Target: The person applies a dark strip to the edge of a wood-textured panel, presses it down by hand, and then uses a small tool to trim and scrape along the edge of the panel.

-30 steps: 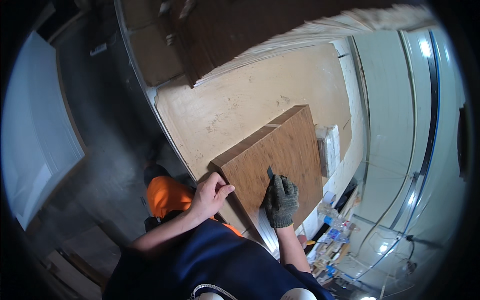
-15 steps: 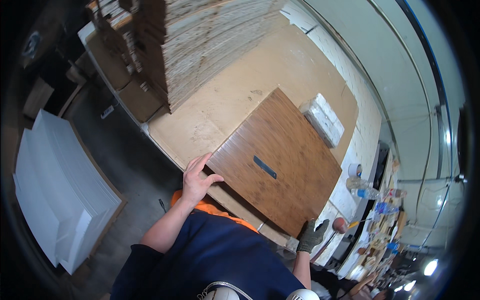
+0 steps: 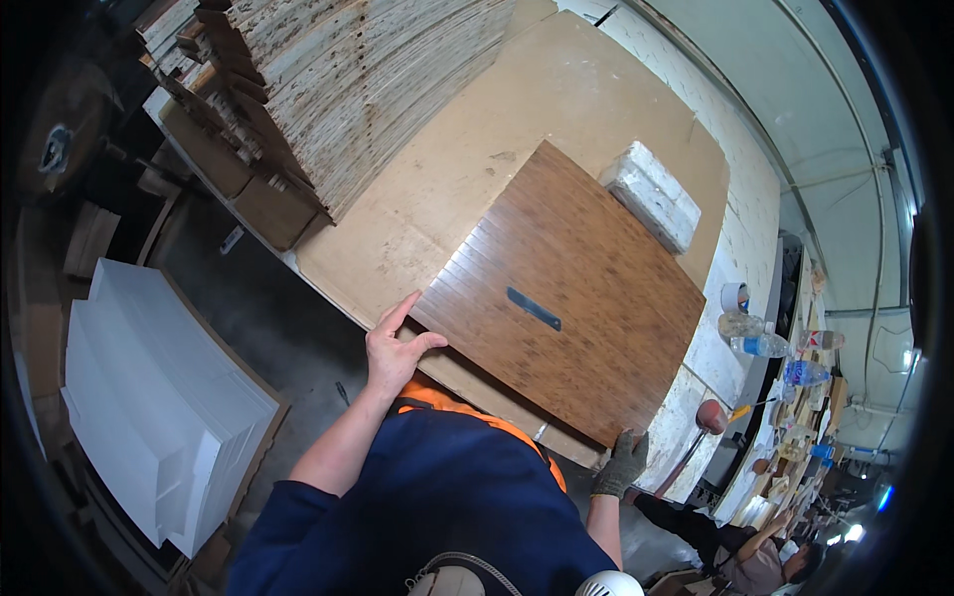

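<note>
Brown wood-grain panel [image 3: 596, 268], one visible top face, lies on the bench [image 3: 417, 228] ahead of and between the two hands. One dark flat strip [image 3: 534, 308] rests on it, nearer the left hand [image 3: 395, 353] than the far corner. That hand is bare and loosely open, thumb spread from the fingers, fingertips at the panel's left corner. The right hand [image 3: 621, 465], gloved, is at the near right corner; whether it grips or merely touches, I cannot tell.

Ahead of the right hand, beside the panel's far edge, is one whitish block [image 3: 652, 199]. Just to its right is one red-headed tool [image 3: 712, 416]. Farther right are at least four clear plastic bottles [image 3: 763, 345]; their contents cannot be made out. One wears a blue label. Well ahead of the left hand rises a stack of boards [image 3: 388, 89], too many to count.
</note>
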A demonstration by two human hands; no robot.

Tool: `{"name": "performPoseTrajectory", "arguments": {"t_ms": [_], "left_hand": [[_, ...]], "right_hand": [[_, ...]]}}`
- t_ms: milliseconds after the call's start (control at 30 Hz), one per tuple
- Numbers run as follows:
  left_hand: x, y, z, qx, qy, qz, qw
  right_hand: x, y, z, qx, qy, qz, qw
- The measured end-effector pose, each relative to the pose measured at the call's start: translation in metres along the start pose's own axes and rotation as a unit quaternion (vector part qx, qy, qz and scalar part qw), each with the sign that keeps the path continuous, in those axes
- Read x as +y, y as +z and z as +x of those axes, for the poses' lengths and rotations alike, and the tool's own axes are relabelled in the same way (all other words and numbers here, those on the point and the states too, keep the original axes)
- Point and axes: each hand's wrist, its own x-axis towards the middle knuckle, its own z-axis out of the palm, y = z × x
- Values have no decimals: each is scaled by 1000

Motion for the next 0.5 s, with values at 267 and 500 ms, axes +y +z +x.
{"name": "performPoseTrajectory", "arguments": {"t_ms": [267,500], "left_hand": [[3,-2,2,-5,-14,15,1000],[4,-1,2,5,-5,0,1000]], "right_hand": [[-39,11,-18,-3,86,47,995],[-24,8,-13,4,-11,-50,999]]}}
